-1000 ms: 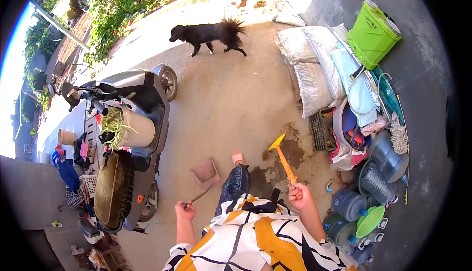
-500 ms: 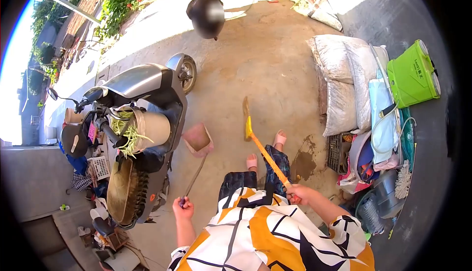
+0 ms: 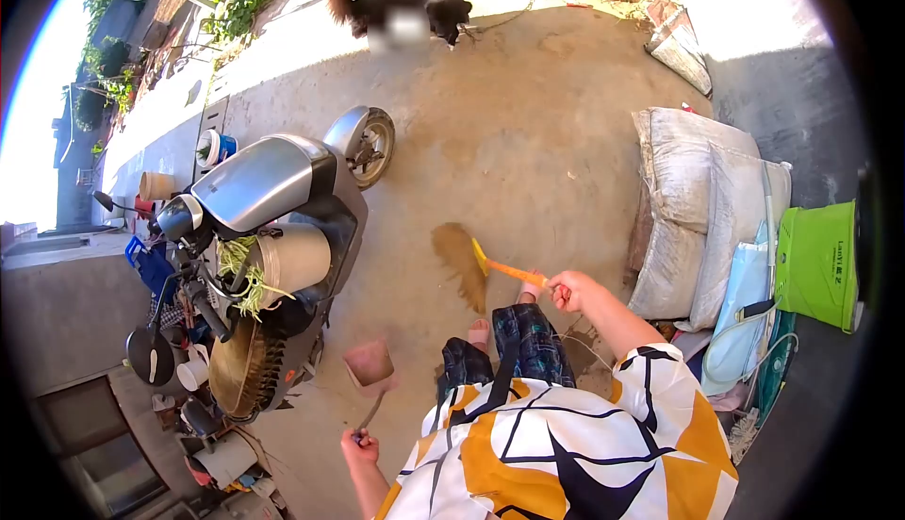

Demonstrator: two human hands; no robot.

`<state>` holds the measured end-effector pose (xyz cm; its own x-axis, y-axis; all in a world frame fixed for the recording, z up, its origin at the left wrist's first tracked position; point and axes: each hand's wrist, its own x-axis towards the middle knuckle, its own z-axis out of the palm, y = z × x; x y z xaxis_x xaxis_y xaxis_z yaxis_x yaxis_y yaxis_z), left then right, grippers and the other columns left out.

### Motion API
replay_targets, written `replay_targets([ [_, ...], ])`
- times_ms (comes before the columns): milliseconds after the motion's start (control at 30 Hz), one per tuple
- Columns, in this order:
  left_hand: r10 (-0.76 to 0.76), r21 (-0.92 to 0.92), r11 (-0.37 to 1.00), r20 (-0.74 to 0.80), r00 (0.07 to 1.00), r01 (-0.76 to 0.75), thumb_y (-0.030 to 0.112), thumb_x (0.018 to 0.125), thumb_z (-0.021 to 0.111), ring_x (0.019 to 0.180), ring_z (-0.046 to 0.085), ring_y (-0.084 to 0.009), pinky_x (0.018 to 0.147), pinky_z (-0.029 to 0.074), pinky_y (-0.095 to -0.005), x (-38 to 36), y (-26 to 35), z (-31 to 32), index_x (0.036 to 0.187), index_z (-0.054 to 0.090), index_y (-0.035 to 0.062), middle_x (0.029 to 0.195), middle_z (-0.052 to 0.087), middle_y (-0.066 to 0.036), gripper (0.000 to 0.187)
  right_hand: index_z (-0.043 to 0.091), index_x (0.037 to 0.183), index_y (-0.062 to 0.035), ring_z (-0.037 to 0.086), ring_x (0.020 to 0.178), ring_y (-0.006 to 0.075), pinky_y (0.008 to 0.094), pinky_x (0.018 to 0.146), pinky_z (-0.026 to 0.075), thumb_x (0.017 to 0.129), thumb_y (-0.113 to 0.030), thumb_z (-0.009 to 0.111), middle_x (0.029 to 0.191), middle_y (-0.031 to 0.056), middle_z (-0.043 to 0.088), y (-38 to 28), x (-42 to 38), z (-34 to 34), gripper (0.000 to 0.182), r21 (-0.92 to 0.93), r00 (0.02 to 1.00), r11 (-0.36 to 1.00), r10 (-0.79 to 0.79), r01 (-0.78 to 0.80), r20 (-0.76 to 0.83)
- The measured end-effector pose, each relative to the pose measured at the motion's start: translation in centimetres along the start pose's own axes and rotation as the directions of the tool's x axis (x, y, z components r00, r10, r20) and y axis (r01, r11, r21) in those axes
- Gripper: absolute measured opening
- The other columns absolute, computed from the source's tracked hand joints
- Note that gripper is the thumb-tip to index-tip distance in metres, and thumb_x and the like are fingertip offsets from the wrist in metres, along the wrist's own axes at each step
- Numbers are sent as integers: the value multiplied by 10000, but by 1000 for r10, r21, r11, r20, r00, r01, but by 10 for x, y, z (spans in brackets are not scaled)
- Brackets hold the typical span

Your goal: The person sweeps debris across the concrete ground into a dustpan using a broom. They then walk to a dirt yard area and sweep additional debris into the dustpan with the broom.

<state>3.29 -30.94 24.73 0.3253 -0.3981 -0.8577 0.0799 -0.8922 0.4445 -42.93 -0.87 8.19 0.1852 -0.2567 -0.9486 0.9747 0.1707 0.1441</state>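
Note:
My right hand (image 3: 568, 290) grips the orange handle of a broom (image 3: 462, 261), whose brown bristles fan out over the concrete in front of my feet. Low on the left, my left hand (image 3: 359, 446) is wrapped round the handle end of a pinkish dustpan (image 3: 370, 365). The pan lies to the left of my legs, between them and the scooter, with its open side facing away from me. A gap of bare floor separates broom head and dustpan.
A grey scooter (image 3: 259, 181) carrying a white bucket (image 3: 294, 258) of green stalks stands left. Stacked sacks (image 3: 698, 209) and a green container (image 3: 818, 254) line the right wall. Ahead, a dark dog (image 3: 405, 1) stands by a chain. Sandy concrete (image 3: 509, 124) stretches between.
The broom has turned and its bristles now spread wider, nearer my feet. My right hand has risen, and my left hand with the dustpan sits lower. The dog now shows side-on.

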Motion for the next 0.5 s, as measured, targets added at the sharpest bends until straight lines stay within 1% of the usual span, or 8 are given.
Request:
replay_targets([
  [33,-3,-7,1000,-19,1000,3,180,714,468,345,332,-93,397,314,-231,-6,-3,3,691,431,102,569,515,-44,90,470,735,-52,365,343,63,204,345,278,760,-122,497,512,10,448,-37,-5,-6,80,-52,997,998,-22,18,-80],
  [67,-2,-25,1000,-12,1000,1,175,712,467,346,334,-91,393,315,-228,-11,-6,8,688,430,96,567,511,-41,90,444,694,-88,375,365,51,199,360,303,745,-111,506,486,-30,410,-68,-28,-2,83,-207,990,974,-111,90,-89],
  [167,-2,-68,998,-12,1000,1,164,709,467,349,339,-91,389,316,-223,-23,-16,23,679,431,88,564,505,-39,89,469,786,-56,382,380,63,210,347,298,743,-105,491,526,-1,425,-120,-61,13,68,-257,971,949,-215,183,-105],
  [233,4,-103,995,-3,1000,-4,158,707,466,351,342,-92,387,316,-223,-27,-21,37,672,433,85,563,503,-39,88,466,965,-56,374,382,72,225,328,293,731,-82,466,558,23,432,-134,-73,32,236,-440,834,759,-550,480,-38],
  [267,-16,-132,991,20,1000,19,153,707,465,356,345,-93,388,315,-220,-27,-22,43,666,438,86,563,502,-42,83,392,1145,-121,370,388,78,235,316,288,719,-64,436,570,25,422,-126,-71,37,432,-547,781,648,-625,529,15],
  [367,-31,-162,986,87,996,45,144,704,464,363,349,-94,389,308,-217,-16,-19,65,651,445,89,565,502,-49,78,304,1241,-160,371,393,83,239,313,284,715,-49,415,564,21,411,-98,-77,32,550,-533,704,589,-710,607,17],
  [467,-48,-118,991,178,983,70,141,695,469,368,350,-95,395,300,-220,-26,-16,104,647,457,92,575,510,-55,70,235,1282,-191,371,395,85,233,322,289,728,-48,418,586,26,421,-87,-120,10,601,-360,760,687,-639,632,115],
  [500,-60,-81,994,225,973,80,142,690,473,370,350,-97,400,297,-223,-32,-13,125,650,467,93,582,516,-55,64,231,1283,-203,363,392,82,223,331,290,738,-56,428,597,27,425,-81,-125,0,598,-207,820,794,-551,572,154],
])
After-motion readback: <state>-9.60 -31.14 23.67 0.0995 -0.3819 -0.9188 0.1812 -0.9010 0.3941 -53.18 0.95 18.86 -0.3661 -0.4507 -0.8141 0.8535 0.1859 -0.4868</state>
